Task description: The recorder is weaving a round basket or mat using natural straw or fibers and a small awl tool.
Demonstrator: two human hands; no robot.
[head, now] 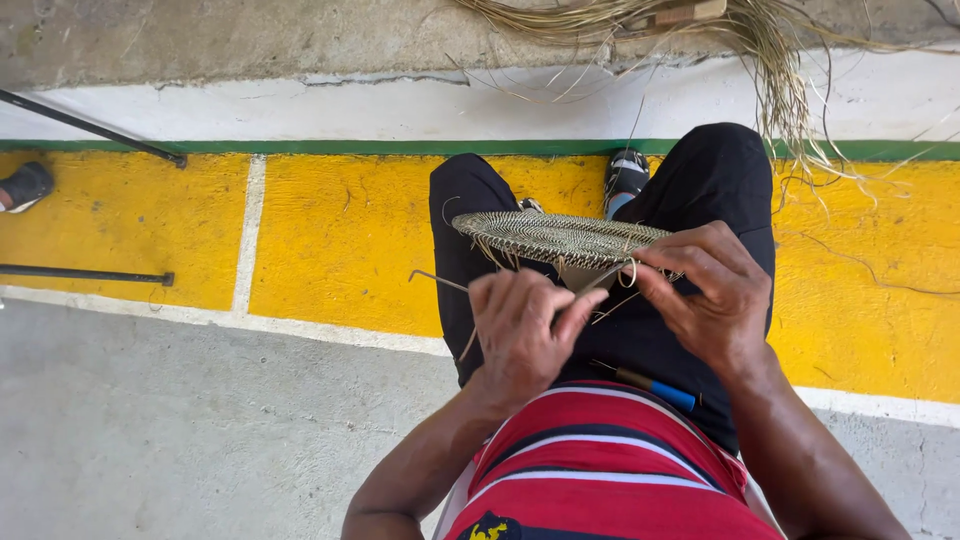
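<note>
A flat round woven disc (555, 236) of pale straw fibres rests over my knees, seen nearly edge-on. My left hand (520, 335) is at its near rim, fingers curled around a thin straw strand (440, 282) that sticks out to the left. My right hand (710, 295) grips the right side of the near rim, pinching the fibres where a loop of strand stands up. Loose fibre ends hang from the disc's underside. On my lap lies a thin tool with a blue handle (655, 386).
A bundle of long dry straw (760, 50) lies on the concrete ahead and trails onto the yellow painted floor (340, 230). Two dark metal bars (90, 275) lie at the left. Another person's shoe (25, 186) shows at the left edge.
</note>
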